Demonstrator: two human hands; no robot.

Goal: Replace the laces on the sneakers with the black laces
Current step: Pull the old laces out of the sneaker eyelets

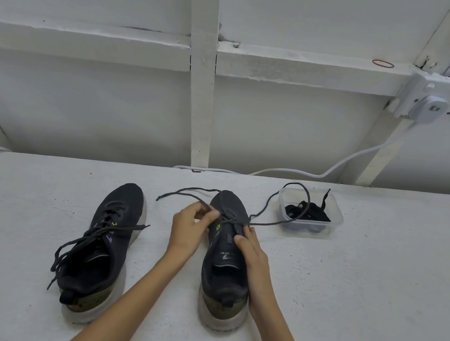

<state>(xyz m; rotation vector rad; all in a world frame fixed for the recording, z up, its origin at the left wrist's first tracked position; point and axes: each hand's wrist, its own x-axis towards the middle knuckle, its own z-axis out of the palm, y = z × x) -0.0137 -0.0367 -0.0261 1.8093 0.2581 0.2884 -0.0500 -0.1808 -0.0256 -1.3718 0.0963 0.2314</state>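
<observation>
- Two dark sneakers stand on the white table (376, 280), side by side, with toes to the far side and heels to the near side.
- The left sneaker (103, 242) is laced, and its loose lace ends (127, 228) hang over its left side onto the table.
- The right sneaker (226, 261) lies between the two hands.
- The left hand (187, 229) pinches the dark lace (268, 222) between thumb and fingertips, at the left side of the far eyelets.
- The right hand (250, 250) grasps the right sneaker, with the thumb on the tongue and the fingers curled on the right side.
- From the eyelets one end of the dark lace runs to the far left on the table. The other end runs right and curves up over the container.
- The clear plastic container (338, 216) stands to the far right of the right sneaker, apart from it.
- The black laces (308, 213) lie bunched in the container, with one end sticking up over its far rim.
- A white cable (344, 162) goes from the wall socket (428, 108) down to the far edge of the table.
</observation>
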